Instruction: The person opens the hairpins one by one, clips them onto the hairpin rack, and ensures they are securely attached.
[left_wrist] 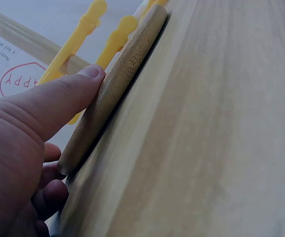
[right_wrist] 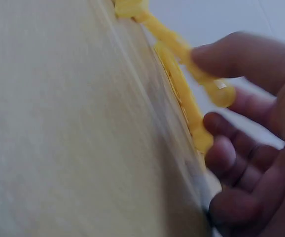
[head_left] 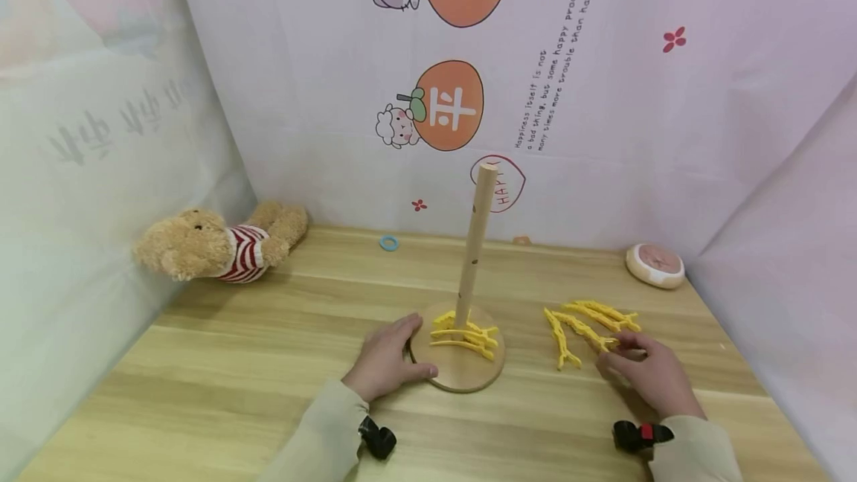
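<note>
In the head view a round wooden base point(head_left: 458, 381) carries an upright wooden post point(head_left: 477, 236). My left hand point(head_left: 383, 364) grips the base's left edge; the left wrist view puts its thumb point(left_wrist: 81, 84) on the rim and the fingers around the side. Several slim yellow plastic stick figures point(head_left: 466, 346) lie on the base about the post's foot. At the right, my right hand point(head_left: 658, 376) pinches one end of another yellow stick figure point(right_wrist: 166, 37) between thumb and finger. A second yellow figure point(right_wrist: 179, 94) lies close under it. More loose yellow figures point(head_left: 562, 341) surround it on the table.
A teddy bear point(head_left: 244, 251) in a striped shirt lies at the back left. Along the table's rear are a blue ring point(head_left: 389, 243) and a round white-and-pink object point(head_left: 656, 265). Printed cloth walls point(head_left: 321, 110) enclose the wooden table point(head_left: 281, 348) at the back and sides.
</note>
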A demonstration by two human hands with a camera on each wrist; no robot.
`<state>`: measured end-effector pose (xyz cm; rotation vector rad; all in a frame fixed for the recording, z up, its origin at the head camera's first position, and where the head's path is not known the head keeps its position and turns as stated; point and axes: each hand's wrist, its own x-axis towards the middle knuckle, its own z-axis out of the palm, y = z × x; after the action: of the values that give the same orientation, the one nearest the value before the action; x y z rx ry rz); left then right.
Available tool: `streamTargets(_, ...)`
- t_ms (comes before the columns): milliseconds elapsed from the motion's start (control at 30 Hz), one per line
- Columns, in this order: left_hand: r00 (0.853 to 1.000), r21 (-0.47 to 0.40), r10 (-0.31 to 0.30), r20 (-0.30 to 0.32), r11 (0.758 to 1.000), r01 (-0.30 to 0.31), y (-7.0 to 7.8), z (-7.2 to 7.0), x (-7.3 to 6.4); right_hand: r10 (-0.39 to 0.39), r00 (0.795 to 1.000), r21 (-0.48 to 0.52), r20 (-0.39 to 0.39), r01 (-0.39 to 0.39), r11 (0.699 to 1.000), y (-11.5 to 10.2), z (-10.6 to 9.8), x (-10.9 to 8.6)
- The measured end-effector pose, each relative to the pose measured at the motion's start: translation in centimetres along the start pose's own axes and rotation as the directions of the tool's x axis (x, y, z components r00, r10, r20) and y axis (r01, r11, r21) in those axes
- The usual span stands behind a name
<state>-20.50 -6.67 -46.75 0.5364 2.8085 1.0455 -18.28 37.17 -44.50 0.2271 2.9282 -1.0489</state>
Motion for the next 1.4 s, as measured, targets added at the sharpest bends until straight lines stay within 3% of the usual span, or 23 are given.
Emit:
streamTargets(167,1.0,-0.005,0.004,-0.006,1.0,-0.004,0.1,0.6,-0.1,0.032,0.991,0.14,-0.128,-0.014,0.99,0.1,0.3,-0.5)
streamTargets(367,1.0,-0.019,0.003,-0.007,1.0,-0.003,0.3,0.8,-0.1,0.008,0.971,0.18,-0.238,0.036,0.983,-0.8,0.5,-0.8)
streamTargets(733,0.999,0.015,0.019,-0.026,1.0,-0.019,0.4,-0.3,0.8,-0.06,0.966,0.203,-0.251,0.113,0.972,-3.8,0.9,-0.2)
streamTargets(933,1.0,0.009,0.013,-0.011,1.0,-0.013,0.2,-0.5,0.7,-0.114,0.965,0.231,-0.237,0.17,0.958,-4.5,1.7,-0.1)
streamTargets(1133,1.0,0.007,0.005,-0.026,1.0,-0.005,-0.3,-0.7,0.1,-0.119,0.974,0.29,-0.193,0.173,0.941,-5.4,3.2,-0.1)
streamTargets(1400,1.0,0.007,0.015,-0.015,1.0,-0.015,-0.3,0.3,-0.1,-0.152,0.975,0.284,-0.164,0.194,0.939,-6.2,3.4,-0.9)
